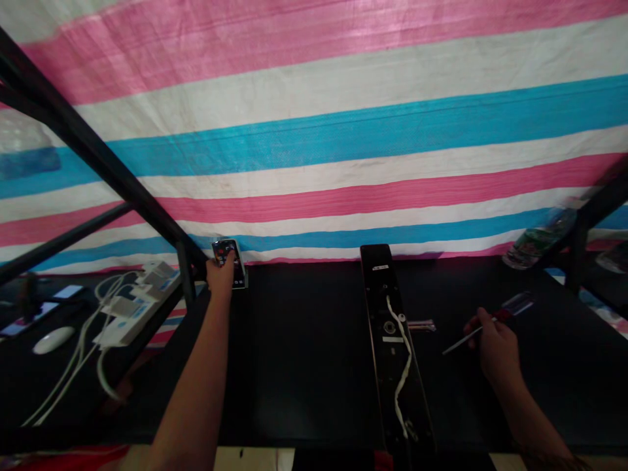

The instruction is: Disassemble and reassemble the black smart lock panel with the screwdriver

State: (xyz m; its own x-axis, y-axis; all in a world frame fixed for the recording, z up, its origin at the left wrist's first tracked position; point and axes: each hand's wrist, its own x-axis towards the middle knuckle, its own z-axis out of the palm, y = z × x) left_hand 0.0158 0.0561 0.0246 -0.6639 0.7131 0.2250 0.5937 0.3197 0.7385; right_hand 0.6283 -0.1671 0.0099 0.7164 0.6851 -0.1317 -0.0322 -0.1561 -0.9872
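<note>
At the back left of the black table, my left hand point(222, 275) is closed around the left edge of a smartphone point(237, 265), with one digit across its lit screen. The phone stands tilted near the striped sheet. My right hand point(498, 343) grips a screwdriver point(458, 344), its shaft pointing left and down and its clear and red handle sticking out to the upper right. Between my hands lies a long black bar-shaped housing point(387, 366) with a white cable point(405, 373) along it. Small metallic pieces in what looks like clear wrapping point(422, 325) touch or lie close to its right side.
A white power strip point(122, 327) with plugs and cables lies left of a black frame post point(147, 222). Beside it are a white mouse point(53, 341) and another phone point(42, 311). A plastic bottle point(537, 242) leans at the back right. A striped sheet point(333, 150) hangs behind.
</note>
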